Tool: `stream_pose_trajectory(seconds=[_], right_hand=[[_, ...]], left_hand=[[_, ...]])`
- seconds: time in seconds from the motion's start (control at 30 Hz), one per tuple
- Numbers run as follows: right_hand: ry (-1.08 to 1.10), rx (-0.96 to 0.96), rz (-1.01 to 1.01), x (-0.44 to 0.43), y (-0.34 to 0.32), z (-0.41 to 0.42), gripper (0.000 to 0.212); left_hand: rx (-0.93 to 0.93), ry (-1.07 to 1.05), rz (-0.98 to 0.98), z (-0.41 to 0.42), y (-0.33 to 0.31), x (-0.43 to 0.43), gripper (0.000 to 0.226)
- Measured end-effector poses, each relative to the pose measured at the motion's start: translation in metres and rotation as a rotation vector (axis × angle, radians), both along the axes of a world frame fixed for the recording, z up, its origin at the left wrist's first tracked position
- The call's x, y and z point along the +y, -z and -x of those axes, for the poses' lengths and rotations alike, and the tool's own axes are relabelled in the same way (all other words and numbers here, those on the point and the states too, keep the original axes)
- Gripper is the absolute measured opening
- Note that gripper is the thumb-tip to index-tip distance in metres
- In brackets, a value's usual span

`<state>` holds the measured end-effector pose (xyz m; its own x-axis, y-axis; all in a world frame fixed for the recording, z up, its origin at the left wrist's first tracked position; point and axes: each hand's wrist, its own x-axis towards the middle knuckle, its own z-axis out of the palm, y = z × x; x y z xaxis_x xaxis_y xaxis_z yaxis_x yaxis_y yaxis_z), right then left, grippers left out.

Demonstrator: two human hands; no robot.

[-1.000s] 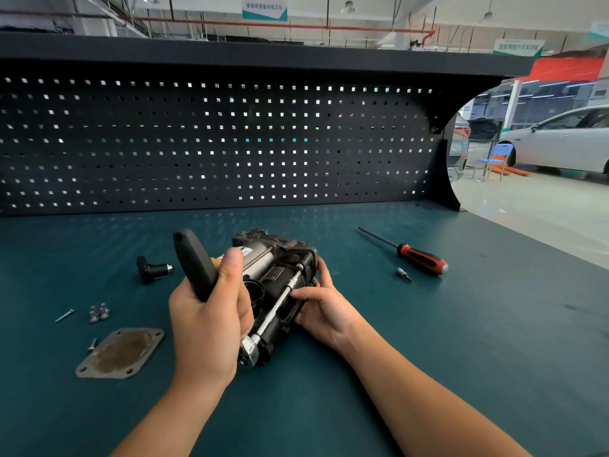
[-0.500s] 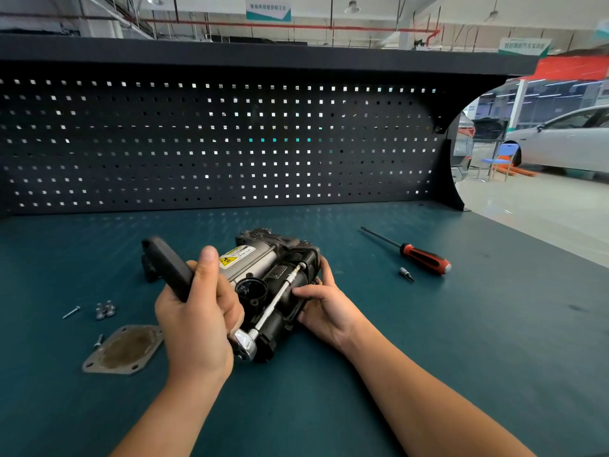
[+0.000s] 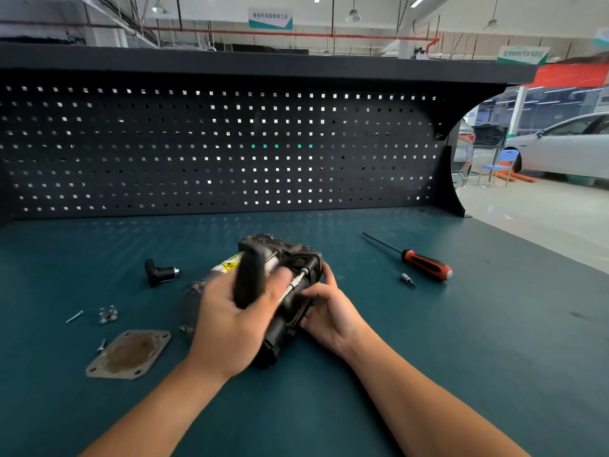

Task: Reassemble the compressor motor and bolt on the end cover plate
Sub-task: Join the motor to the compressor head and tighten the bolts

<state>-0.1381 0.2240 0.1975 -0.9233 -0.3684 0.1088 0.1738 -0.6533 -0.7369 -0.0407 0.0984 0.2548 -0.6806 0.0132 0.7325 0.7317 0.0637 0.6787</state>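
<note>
- The left hand (image 3: 237, 321) grips the black handle of a ratchet (image 3: 248, 278), with its fingers wrapped round it and the thumb across the front. This hand is blurred.
- The handle stands nearly upright above the left hand. The silver extension (image 3: 294, 285) runs from just right of the thumb up and away to the motor's far right part.
- The motor (image 3: 290, 255) lies on its side on the counter (image 3: 461, 357) between the 2 hands, partly hidden behind the left one. A yellow warning label (image 3: 230, 263) shows just beyond the left hand's knuckles.
- The right hand (image 3: 333, 313) holds the motor's right side. Its fingers curl against the black housing and the thumb points toward the extension.
- The cover plate (image 3: 128, 354) lies flat on the counter, left of the left wrist and apart from the motor. It has holes at its corners and a brownish centre.
- 1 bolt (image 3: 101, 346) lies just beside the plate's left corner. Farther left of the left hand sit a small cluster of silver fasteners (image 3: 108, 315) and 1 thin screw (image 3: 74, 316).
- A black elbow fitting (image 3: 159, 273) lies left of and beyond the left hand, apart from the motor.
- Right of and beyond the right hand lies a screwdriver (image 3: 425, 262) with a red and black handle, its shaft pointing away to the left. A small bit (image 3: 408, 280) lies between it and the hand.
- A dark pegboard (image 3: 214, 150) stands beyond both hands at the back of the counter. Far to the right, a white car (image 3: 566, 146) and a blue chair (image 3: 501, 163) stand on the floor.
</note>
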Motion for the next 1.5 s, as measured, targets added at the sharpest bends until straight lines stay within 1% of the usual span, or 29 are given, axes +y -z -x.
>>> stream_pose_trajectory(seconds=[0.07, 0.1, 0.13, 0.17, 0.27, 0.3, 0.33, 0.4, 0.43, 0.5, 0.57, 0.67, 0.73, 0.77, 0.8, 0.9, 0.97, 1.03, 1.1, 1.13, 1.2, 1.27, 1.3, 1.33, 1.37, 1.4, 1.43, 1.47, 1.5], right_hand=[[0.024, -0.011, 0.044, -0.002, 0.000, 0.002, 0.056], [0.032, -0.019, 0.070, -0.002, 0.001, 0.003, 0.054], [0.038, -0.029, 0.089, -0.002, 0.001, 0.005, 0.053], [0.039, -0.040, 0.101, -0.001, 0.002, 0.007, 0.053], [0.025, -0.042, 0.107, -0.003, 0.002, 0.006, 0.040], [0.033, -0.037, 0.088, -0.005, 0.001, 0.005, 0.036], [0.052, -0.036, 0.057, -0.006, 0.000, 0.003, 0.037], [0.130, -0.035, -0.038, -0.010, -0.001, 0.001, 0.039], [0.176, -0.030, -0.079, -0.010, 0.000, 0.002, 0.038], [0.206, -0.031, -0.105, -0.011, 0.001, 0.002, 0.043], [0.179, -0.044, -0.088, -0.010, 0.002, 0.003, 0.051], [0.151, -0.064, -0.046, -0.011, 0.001, 0.003, 0.055], [0.132, -0.066, -0.053, -0.010, 0.002, 0.004, 0.057], [0.118, -0.062, -0.077, -0.010, 0.003, 0.005, 0.058], [0.105, -0.055, -0.111, -0.009, 0.003, 0.006, 0.062], [0.090, -0.036, -0.206, -0.009, 0.003, 0.007, 0.076], [0.085, -0.025, -0.213, -0.010, 0.004, 0.007, 0.091], [0.085, 0.001, -0.209, -0.010, 0.004, 0.006, 0.106], [0.106, 0.027, -0.210, -0.011, 0.004, 0.004, 0.111], [0.122, 0.036, -0.209, -0.011, 0.004, 0.004, 0.110], [0.161, 0.056, -0.207, -0.011, 0.004, 0.004, 0.097], [0.184, 0.063, -0.209, -0.010, 0.003, 0.003, 0.080], [0.176, 0.057, -0.201, -0.009, 0.002, 0.003, 0.074], [0.163, 0.050, -0.186, -0.009, 0.001, 0.003, 0.069], [0.154, 0.045, -0.170, -0.009, 0.001, 0.003, 0.065], [0.150, 0.042, -0.158, -0.009, 0.001, 0.003, 0.061], [0.144, 0.038, -0.152, -0.009, 0.000, 0.003, 0.057], [0.132, 0.033, -0.147, -0.009, 0.000, 0.003, 0.054], [0.117, 0.028, -0.138, -0.009, 0.000, 0.002, 0.053]], left_hand=[[0.188, -0.005, 0.386, 0.000, 0.002, -0.002, 0.022], [0.268, 0.022, 0.548, 0.000, 0.004, -0.002, 0.022], [0.306, 0.062, 0.661, 0.001, 0.007, -0.003, 0.025], [0.344, 0.084, 0.756, 0.002, 0.008, -0.004, 0.026], [0.569, -0.030, 1.000, 0.002, 0.015, -0.002, 0.026], [0.603, -0.063, 1.025, 0.002, 0.018, -0.001, 0.028], [0.604, -0.081, 1.003, 0.002, 0.019, -0.001, 0.027], [0.513, -0.059, 0.823, 0.003, 0.020, -0.002, 0.026], [0.421, -0.031, 0.696, 0.002, 0.019, -0.001, 0.027], [0.194, -0.011, 0.351, -0.002, 0.017, 0.002, 0.034], [-0.053, -0.006, -0.079, -0.003, 0.013, 0.003, 0.038], [-0.269, -0.056, -0.627, 0.009, 0.006, -0.009, 0.051], [-0.415, -0.081, -0.889, 0.019, 0.003, -0.021, 0.048], [-0.454, -0.075, -0.943, 0.022, 0.003, -0.024, 0.047], [-0.449, -0.077, -0.924, 0.023, 0.004, -0.024, 0.047], [-0.281, -0.128, -0.664, 0.021, 0.001, -0.017, 0.052], [-0.190, -0.117, -0.516, 0.017, -0.002, -0.012, 0.057], [-0.130, -0.066, -0.378, 0.011, -0.002, -0.009, 0.053], [-0.061, -0.002, -0.199, 0.007, 0.000, -0.007, 0.046], [0.002, 0.031, -0.074, 0.004, 0.000, -0.006, 0.042], [0.213, 0.041, 0.321, 0.002, 0.001, -0.004, 0.024], [0.391, 0.042, 0.710, 0.004, 0.007, -0.004, 0.043], [0.418, 0.055, 0.837, 0.004, 0.009, -0.004, 0.045], [0.437, 0.037, 0.897, 0.004, 0.009, -0.005, 0.041], [0.442, 0.020, 0.888, 0.005, 0.009, -0.006, 0.035], [0.408, 0.005, 0.819, 0.004, 0.008, -0.005, 0.030], [0.323, -0.001, 0.670, 0.001, 0.008, -0.004, 0.025], [0.206, 0.006, 0.454, -0.001, 0.007, -0.004, 0.020], [0.066, 0.028, 0.199, 0.000, 0.006, -0.004, 0.022]])
